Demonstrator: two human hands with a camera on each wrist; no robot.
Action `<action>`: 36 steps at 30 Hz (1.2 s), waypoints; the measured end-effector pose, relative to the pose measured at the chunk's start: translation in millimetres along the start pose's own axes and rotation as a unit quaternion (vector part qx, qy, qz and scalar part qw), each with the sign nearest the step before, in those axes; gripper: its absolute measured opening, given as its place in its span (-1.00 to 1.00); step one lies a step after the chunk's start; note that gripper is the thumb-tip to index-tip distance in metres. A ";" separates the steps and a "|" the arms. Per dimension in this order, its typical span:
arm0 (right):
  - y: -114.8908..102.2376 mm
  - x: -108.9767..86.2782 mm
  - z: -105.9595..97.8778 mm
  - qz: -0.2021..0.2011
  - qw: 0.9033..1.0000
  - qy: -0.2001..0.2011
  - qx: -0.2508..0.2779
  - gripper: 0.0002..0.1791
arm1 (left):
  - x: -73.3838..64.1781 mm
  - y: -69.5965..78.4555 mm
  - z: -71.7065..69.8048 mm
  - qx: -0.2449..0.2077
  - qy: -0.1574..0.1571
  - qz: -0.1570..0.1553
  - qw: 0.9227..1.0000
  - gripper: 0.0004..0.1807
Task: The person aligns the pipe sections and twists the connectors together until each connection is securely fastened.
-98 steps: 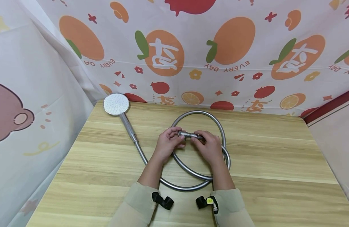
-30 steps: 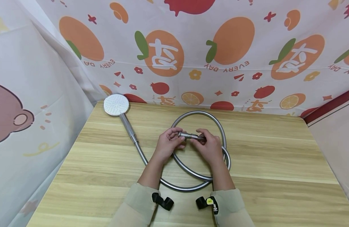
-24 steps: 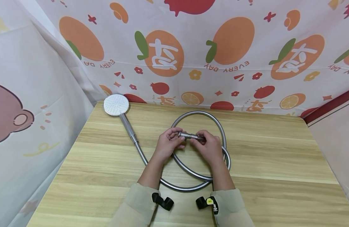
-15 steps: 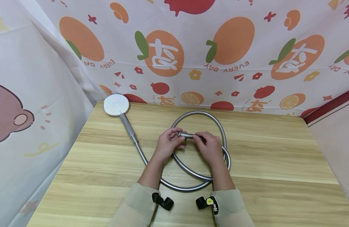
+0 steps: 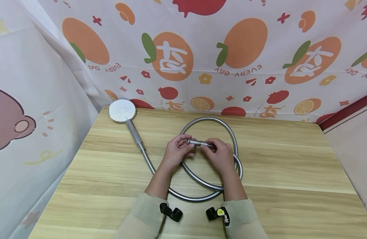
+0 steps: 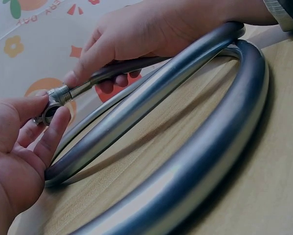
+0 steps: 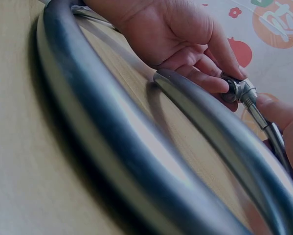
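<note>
In the head view my left hand (image 5: 175, 151) pinches a small silver metal fitting (image 5: 194, 141) between thumb and fingers, above the tabletop. The left wrist view shows a threaded side opening on this fitting (image 6: 52, 111). My right hand (image 5: 220, 156) holds the end of a grey metal shower hose (image 6: 129, 66) where it meets the fitting, with thumb and fingers around it. Hose end and fitting are in line and joined; how tightly, I cannot tell. Fingers hide part of the joint. In the right wrist view the fitting (image 7: 243, 90) sits between both hands.
A round shower head (image 5: 122, 110) with a grey handle lies at the table's back left, on the hose's other end. The hose (image 5: 201, 199) loops under and around both forearms on the wooden table (image 5: 290, 159). A fruit-print cloth (image 5: 201, 49) hangs behind.
My right thumb and fingers shift slightly back and forth at the hose end, opening a little and closing again. The left hand, the fitting and the shower head stay put.
</note>
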State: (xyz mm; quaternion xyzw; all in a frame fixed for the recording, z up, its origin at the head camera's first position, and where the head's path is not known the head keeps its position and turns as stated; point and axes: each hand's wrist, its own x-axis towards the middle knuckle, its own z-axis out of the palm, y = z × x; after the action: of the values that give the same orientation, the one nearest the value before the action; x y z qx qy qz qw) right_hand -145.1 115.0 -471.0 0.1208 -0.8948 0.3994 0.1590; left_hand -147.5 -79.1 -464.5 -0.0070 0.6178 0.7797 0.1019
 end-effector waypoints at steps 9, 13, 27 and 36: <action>-0.1 -0.3 0.2 -0.011 1.000 0.008 -0.006 -0.62 | 0.2 -0.5 0.2 0.001 -0.001 0.003 1.000 -0.59; -1.6 -0.7 -0.5 0.001 1.000 0.006 0.001 -0.56 | 0.3 -0.6 0.4 -0.004 -0.001 0.000 1.000 -0.58; 0.2 0.3 0.7 -0.023 1.000 0.013 -0.007 -0.75 | 0.2 -0.9 -0.1 -0.005 -0.001 0.004 1.000 -0.57; -0.8 -0.7 0.2 0.000 1.000 0.007 0.002 -0.62 | -0.1 -0.7 -0.1 -0.009 -0.004 -0.001 1.000 -0.57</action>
State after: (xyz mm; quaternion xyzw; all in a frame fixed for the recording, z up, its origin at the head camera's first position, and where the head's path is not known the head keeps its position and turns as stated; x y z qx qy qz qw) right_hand -144.2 114.4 -470.8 0.1181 -0.8928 0.4024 0.1644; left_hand -147.3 -79.0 -465.2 -0.0051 0.6102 0.7852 0.1047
